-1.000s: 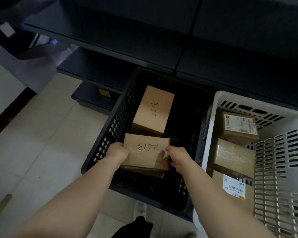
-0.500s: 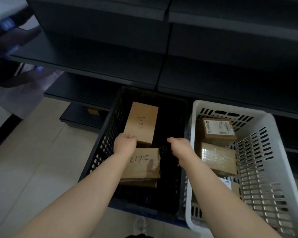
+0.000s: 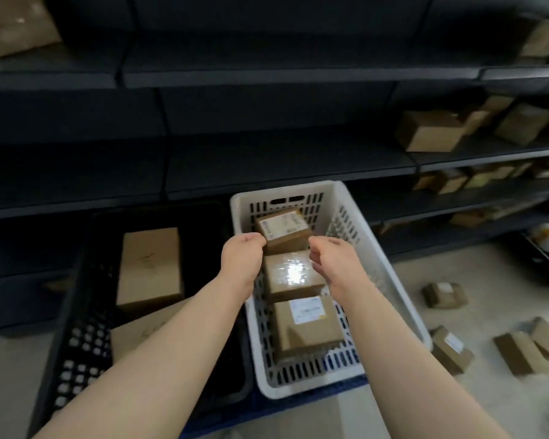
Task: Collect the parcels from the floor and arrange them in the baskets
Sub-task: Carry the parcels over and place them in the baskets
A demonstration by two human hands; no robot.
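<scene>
Left hand [image 3: 242, 259]: grip curled, empty, over white basket [image 3: 390, 282].
Right hand [image 3: 333, 259]: same, empty.
Cardboard parcels: three in white basket, two in black basket [image 3: 83, 315] at 9 o'clock.
Floor parcels [image 3: 445, 295]: loose at 3 o'clock.

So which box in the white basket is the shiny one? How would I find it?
Find the white basket in front of the dark shelves, right of the black basket. Three boxes sit in a row inside. The shiny box is the middle one: it glares with light, while its two neighbours carry white labels.
</scene>
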